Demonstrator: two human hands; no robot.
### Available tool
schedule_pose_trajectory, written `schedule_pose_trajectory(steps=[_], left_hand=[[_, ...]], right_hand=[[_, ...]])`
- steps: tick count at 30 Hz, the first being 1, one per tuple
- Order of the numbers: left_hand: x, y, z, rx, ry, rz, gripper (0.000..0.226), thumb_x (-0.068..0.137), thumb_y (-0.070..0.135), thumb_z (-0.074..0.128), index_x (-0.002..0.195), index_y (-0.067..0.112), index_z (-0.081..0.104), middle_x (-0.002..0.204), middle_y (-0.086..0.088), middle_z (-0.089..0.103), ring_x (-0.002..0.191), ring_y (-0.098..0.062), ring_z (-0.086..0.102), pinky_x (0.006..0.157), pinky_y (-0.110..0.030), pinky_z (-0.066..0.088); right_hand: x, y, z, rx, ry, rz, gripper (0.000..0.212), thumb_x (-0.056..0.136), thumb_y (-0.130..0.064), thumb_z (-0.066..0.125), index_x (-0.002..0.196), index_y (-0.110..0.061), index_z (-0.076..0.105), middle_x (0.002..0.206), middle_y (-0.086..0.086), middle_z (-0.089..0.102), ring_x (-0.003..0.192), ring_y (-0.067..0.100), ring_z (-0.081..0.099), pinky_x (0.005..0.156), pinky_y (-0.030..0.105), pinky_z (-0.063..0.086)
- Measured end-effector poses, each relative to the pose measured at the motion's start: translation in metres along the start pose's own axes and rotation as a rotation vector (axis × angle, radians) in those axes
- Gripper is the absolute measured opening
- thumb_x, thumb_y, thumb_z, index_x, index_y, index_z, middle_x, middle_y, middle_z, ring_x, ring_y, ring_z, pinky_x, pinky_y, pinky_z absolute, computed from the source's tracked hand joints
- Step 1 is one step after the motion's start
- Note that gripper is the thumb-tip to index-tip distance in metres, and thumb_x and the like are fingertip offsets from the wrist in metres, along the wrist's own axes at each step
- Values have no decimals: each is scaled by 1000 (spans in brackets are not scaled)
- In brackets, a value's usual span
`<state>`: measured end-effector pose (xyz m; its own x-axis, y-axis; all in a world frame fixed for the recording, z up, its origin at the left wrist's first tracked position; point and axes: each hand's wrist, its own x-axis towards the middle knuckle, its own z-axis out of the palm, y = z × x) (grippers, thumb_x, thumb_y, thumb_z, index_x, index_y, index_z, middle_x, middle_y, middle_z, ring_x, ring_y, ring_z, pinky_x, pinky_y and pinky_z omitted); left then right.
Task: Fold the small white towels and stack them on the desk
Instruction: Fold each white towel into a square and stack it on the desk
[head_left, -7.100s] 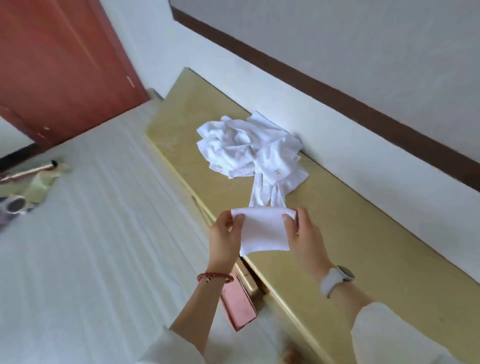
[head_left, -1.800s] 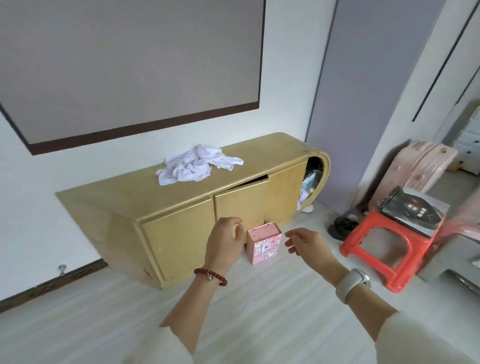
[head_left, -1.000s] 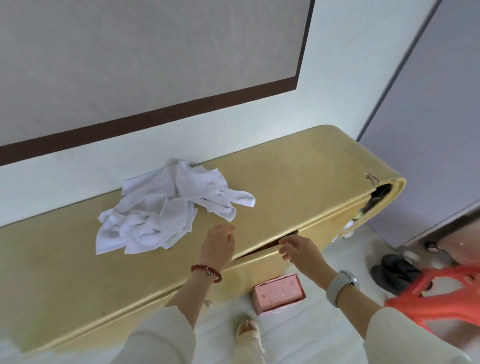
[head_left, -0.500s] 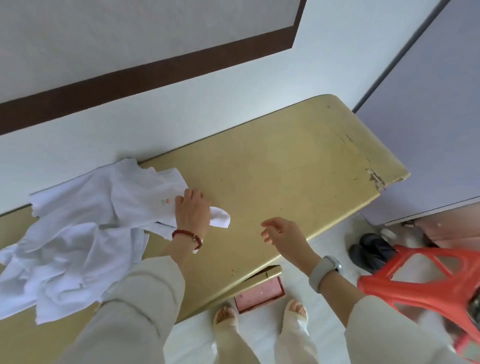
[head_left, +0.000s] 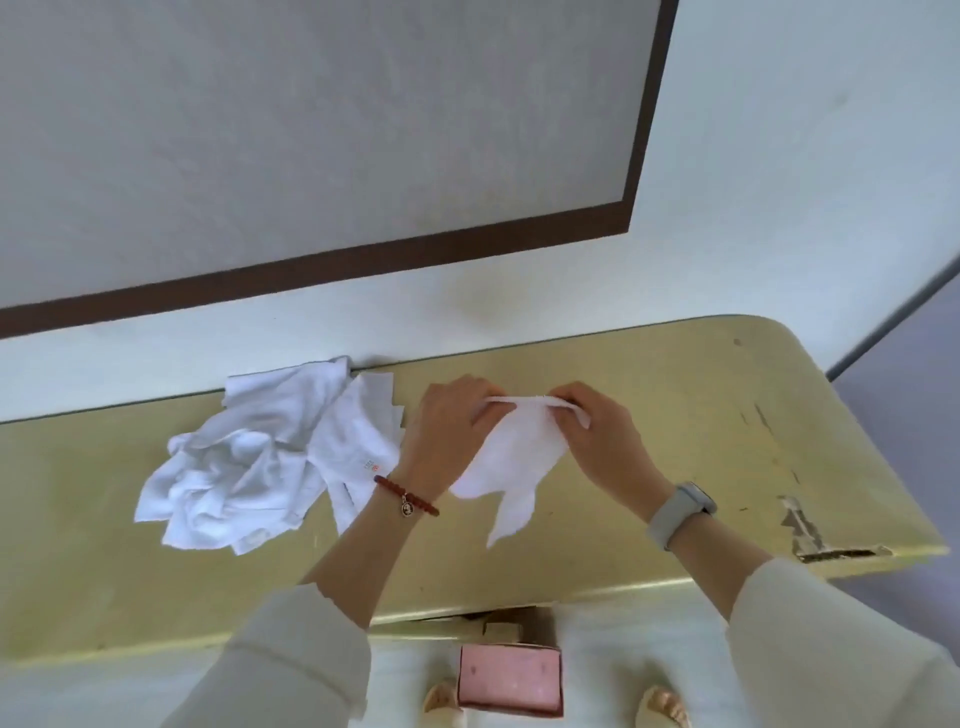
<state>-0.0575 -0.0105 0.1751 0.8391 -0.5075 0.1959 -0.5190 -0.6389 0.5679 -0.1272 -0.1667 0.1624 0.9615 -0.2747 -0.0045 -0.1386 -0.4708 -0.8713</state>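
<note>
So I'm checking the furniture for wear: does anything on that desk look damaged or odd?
Yes. The desk has chipped, peeling finish at its front right corner, with scuffs above it. The towel pile at left is just unfolded.

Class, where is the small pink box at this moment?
In the head view, the small pink box sits on the floor at bottom centre, below the yellow desk's front edge.

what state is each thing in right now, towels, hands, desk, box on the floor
held towel: lifted above the desk, top edge pinched by both hands, unfolded, lower corners hanging
left hand: grip pinching the towel's top left edge
right hand: grip pinching the top right edge
towel pile: crumpled, unfolded, on the desk by the wall
desk: surface chipped at the right front corner
pink box: on the floor, open at the top
</note>
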Motion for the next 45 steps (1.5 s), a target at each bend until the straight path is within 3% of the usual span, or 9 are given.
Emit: schedule_pose_trajectory(steps=[3, 6, 11, 17, 22, 29, 35, 42, 45], left_hand=[[5, 43, 5, -59, -3, -87, 15, 86, 26, 62, 84, 12, 67, 77, 0, 67, 71, -17, 59, 68, -25, 42], [11, 76, 15, -103, -41, -173, 12, 86, 28, 62, 78, 18, 64, 65, 9, 58, 60, -7, 50, 56, -15, 36], [43, 95, 27, -10, 9, -192, 15, 89, 26, 56, 84, 15, 64, 74, 7, 61, 71, -13, 53, 58, -17, 33], [75, 109, 21, 56, 316, -193, 18, 90, 19, 55, 97, 9, 68, 96, -4, 69, 90, -23, 60, 80, -26, 39], [50, 88, 33, 74, 319, -130, 12, 85, 12, 63, 94, 11, 72, 93, -2, 71, 90, -23, 61, 80, -25, 38], [-33, 27, 116, 43, -99, -261, 13, 82, 12, 67, 92, 16, 73, 95, 1, 70, 102, -21, 57, 90, -33, 42], [-80, 2, 165, -47, -563, -500, 20, 89, 17, 55, 104, 12, 68, 106, 1, 65, 106, -15, 51, 85, -19, 33], [-48, -3, 169, -363, -338, -702, 15, 87, 21, 60, 86, 6, 64, 67, 0, 50, 60, -13, 42, 54, -21, 32], [-20, -9, 175, -486, -186, -744, 19, 90, 20, 54, 79, 6, 57, 70, -7, 39, 62, -15, 31, 53, -27, 23]], right_hand=[[7, -2, -68, -48, 24, -80, 22, 90, -5, 47, 100, -6, 67, 90, -1, 64, 84, 14, 57, 71, 16, 40], [17, 1, -127, -69, 92, -114, 23, 89, -3, 49, 98, -8, 69, 93, -4, 64, 87, 10, 55, 75, 6, 37], [44, 20, -189, -160, 164, -101, 28, 92, -2, 41, 106, -6, 65, 107, 7, 66, 92, 22, 58, 91, 32, 42], [71, 17, -222, -111, 281, -148, 24, 91, -3, 42, 102, -8, 63, 90, -2, 62, 83, 19, 57, 65, 4, 38], [47, 40, -214, -95, 307, -197, 17, 91, -2, 48, 100, -4, 61, 89, -2, 60, 77, 14, 55, 69, 6, 41], [-24, 162, -156, -313, 9, 41, 12, 90, -3, 52, 96, -4, 63, 86, 8, 65, 73, 14, 56, 72, 28, 43], [-73, 221, -116, -404, -223, 385, 20, 94, -11, 47, 106, -6, 62, 94, 14, 67, 89, 31, 61, 81, 31, 41], [-48, 210, -114, -287, -14, 359, 18, 91, -4, 48, 98, 0, 64, 82, 6, 62, 77, 19, 53, 68, 13, 36], [-21, 208, -114, -233, 75, 321, 15, 91, -6, 48, 92, 0, 62, 79, 2, 58, 77, 16, 51, 57, 12, 33]])
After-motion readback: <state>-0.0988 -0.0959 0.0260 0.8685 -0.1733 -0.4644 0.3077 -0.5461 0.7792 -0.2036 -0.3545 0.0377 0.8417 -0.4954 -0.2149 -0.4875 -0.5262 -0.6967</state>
